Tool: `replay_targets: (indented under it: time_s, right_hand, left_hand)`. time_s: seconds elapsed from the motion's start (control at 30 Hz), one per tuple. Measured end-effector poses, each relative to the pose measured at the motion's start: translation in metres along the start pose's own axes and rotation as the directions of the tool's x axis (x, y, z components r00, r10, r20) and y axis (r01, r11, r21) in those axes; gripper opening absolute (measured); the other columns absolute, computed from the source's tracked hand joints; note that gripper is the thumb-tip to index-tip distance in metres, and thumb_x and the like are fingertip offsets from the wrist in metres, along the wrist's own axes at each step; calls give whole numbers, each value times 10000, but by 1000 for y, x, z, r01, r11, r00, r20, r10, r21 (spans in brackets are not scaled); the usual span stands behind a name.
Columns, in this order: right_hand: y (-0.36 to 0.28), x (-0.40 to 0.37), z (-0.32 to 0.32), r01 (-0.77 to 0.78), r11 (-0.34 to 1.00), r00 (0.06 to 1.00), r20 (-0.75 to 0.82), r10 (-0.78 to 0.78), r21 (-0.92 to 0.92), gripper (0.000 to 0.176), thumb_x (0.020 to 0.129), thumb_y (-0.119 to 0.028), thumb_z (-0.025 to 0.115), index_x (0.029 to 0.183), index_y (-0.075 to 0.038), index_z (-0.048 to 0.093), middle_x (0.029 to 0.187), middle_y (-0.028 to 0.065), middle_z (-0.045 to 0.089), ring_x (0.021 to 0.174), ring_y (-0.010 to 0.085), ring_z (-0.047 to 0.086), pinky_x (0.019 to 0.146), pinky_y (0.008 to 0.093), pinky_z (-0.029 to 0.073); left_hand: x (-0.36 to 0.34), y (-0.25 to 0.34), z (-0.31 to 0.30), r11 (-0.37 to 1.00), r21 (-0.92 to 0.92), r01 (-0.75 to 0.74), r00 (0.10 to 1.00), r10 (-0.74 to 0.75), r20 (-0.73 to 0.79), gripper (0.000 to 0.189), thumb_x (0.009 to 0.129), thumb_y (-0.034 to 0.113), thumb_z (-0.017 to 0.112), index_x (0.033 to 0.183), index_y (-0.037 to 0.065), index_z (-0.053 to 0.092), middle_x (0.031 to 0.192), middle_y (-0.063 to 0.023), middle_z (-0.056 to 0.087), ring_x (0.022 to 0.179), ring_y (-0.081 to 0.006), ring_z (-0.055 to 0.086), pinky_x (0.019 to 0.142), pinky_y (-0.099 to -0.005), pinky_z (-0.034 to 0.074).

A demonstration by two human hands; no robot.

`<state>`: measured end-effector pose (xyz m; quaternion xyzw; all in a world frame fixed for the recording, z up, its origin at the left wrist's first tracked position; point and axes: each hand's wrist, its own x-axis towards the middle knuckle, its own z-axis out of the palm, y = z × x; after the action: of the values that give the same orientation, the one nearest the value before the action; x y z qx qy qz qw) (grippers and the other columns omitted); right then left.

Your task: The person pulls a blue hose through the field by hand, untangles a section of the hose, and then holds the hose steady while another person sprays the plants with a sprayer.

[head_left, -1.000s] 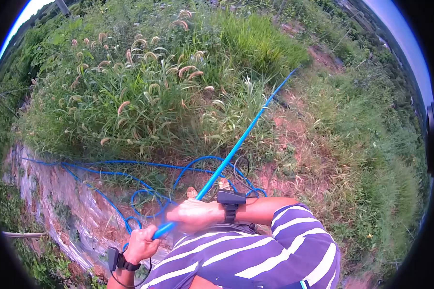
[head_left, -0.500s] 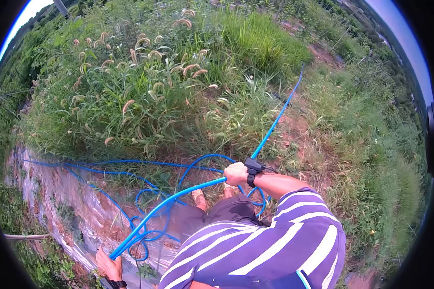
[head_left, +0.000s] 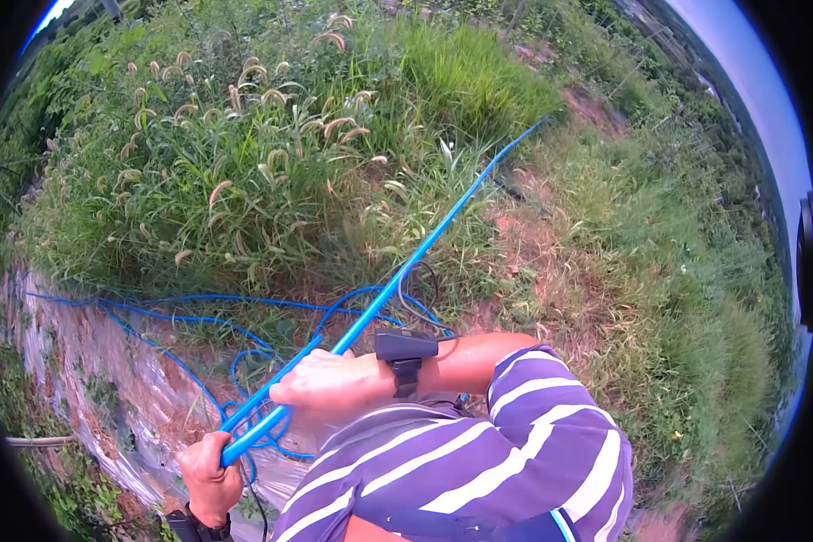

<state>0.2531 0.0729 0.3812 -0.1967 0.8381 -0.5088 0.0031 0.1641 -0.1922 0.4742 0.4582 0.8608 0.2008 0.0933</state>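
A long blue hose (head_left: 431,237) runs taut from the grassy path down to my body. My right hand (head_left: 323,379) is closed around it in front of my waist, a black device strapped to that wrist. Lower left, my left hand (head_left: 212,474) grips the hose too, where two lengths lie side by side. More hose (head_left: 203,318) lies in loose loops on the ground beyond my hands. A thin dark cord (head_left: 435,287) curves from the wrist device. My fingers' undersides are hidden.
Tall grass with drooping seed heads (head_left: 244,163) stands ahead. Clear plastic sheeting (head_left: 108,379) covers the ground at left. A path of dry grass and reddish soil (head_left: 537,244) leads away on the right. A pale pipe (head_left: 41,442) shows at the far left.
My right hand has moved left and down, close to my left hand, bringing the hose across with it. My left hand has risen slightly. The view has shifted a little.
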Motion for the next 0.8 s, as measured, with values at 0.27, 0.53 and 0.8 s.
replay_targets:
  time_s: [0.27, 0.53, 0.8]
  right_hand:
    - [283, -238, -77, -746, 345, 474, -90, 876, -569, 186, 795, -246, 664, 947, -169, 738, 876, 92, 727, 892, 325, 704, 776, 461, 552]
    - [149, -183, -6, -768, 455, 544, -84, 835, -451, 160, 725, -207, 666, 739, -73, 752, 736, 173, 707, 742, 340, 715, 661, 452, 556]
    - [77, -117, -7, -694, 588, 654, -23, 756, -415, 155, 700, -174, 684, 785, -64, 754, 751, 180, 704, 741, 365, 705, 647, 466, 542]
  left_hand:
    - [-60, -49, -39, 892, 148, 427, 879, -371, -301, 77, 788, -24, 609, 855, 12, 596, 689, -197, 572, 619, -372, 605, 569, -417, 431]
    - [-100, -170, 75, 802, 332, 497, 851, -526, -1, 685, 715, 151, 726, 1331, -4, 470, 1290, -240, 555, 1221, -421, 493, 1064, -485, 383]
    - [52, -8, 195, 966, -220, -132, 919, 202, 339, 825, 733, 231, 800, 1418, 0, 401, 1394, -247, 477, 1332, -412, 433, 1127, -472, 353]
